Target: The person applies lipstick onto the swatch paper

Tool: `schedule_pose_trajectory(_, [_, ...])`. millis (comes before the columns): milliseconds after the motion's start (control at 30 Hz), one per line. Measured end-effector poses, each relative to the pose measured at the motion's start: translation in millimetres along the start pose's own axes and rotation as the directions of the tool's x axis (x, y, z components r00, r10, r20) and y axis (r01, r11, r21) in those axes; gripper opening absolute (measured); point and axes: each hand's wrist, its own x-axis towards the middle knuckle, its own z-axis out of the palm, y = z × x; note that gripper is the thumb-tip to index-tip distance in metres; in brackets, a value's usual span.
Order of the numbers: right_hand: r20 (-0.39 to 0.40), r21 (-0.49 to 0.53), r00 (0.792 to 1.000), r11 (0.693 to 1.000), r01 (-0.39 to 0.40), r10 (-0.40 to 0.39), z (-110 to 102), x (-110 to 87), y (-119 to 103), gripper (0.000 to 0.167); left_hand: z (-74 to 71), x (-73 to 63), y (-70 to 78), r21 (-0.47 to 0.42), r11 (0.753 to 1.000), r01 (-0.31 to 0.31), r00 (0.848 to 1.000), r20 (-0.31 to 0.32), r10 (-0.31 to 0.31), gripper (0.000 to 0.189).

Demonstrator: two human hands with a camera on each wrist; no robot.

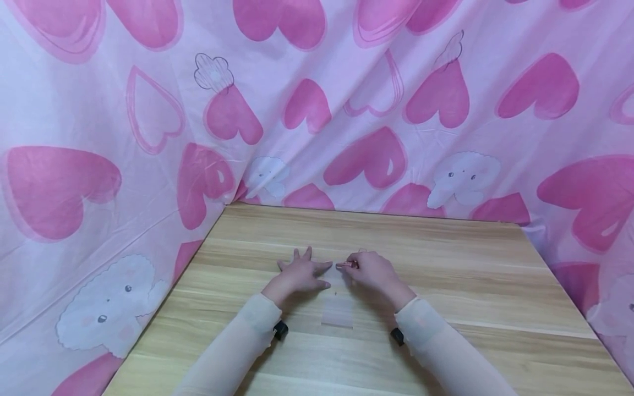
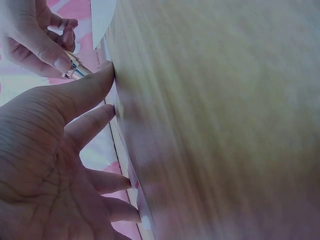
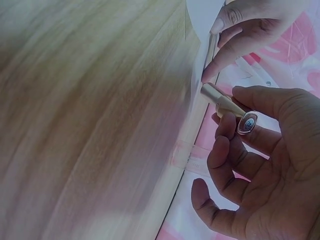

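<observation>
My right hand pinches a small metallic lipstick between thumb and fingers. One end is a silvery-gold cylinder; the other, with a round label, faces the right wrist camera. My left hand lies with fingers spread, its fingertips down on a pale sheet of paper. The lipstick's silvery end is close to the left fingertips in the right wrist view. A tiny reddish mark shows on the paper between the wrists. Part of the sheet is hidden by the left hand.
The wood-grain table stretches around both hands. A pink heart-patterned cloth hangs along its back and sides. Past the right fingers lies a small clear piece. Black wrist devices sit at both cuffs.
</observation>
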Motion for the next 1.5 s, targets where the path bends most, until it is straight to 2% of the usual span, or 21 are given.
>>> schedule_pose_trajectory(333, [-0.011, -0.006, 1.000, 1.000, -0.010, 0.010, 1.9, 1.7, -0.8, 0.013, 2.4, 2.0, -0.4, -0.002, 1.000, 0.001, 1.000, 0.007, -0.001, 0.061])
schedule_pose_trajectory(833, [0.030, -0.029, 0.999, 0.999, -0.021, 0.022, 0.6, 2.2, -1.6, 0.016, 0.5, -0.5, 1.7, 0.002, 1.000, -0.018, 1.000, -0.019, 0.018, 0.059])
schedule_pose_trajectory(1500, [0.052, 0.001, 0.998, 1.000, 0.023, -0.023, 3.9, -5.2, -5.4, 0.018, 0.3, 1.6, -0.3, -0.010, 1.000, 0.004, 1.000, -0.006, -0.004, 0.059])
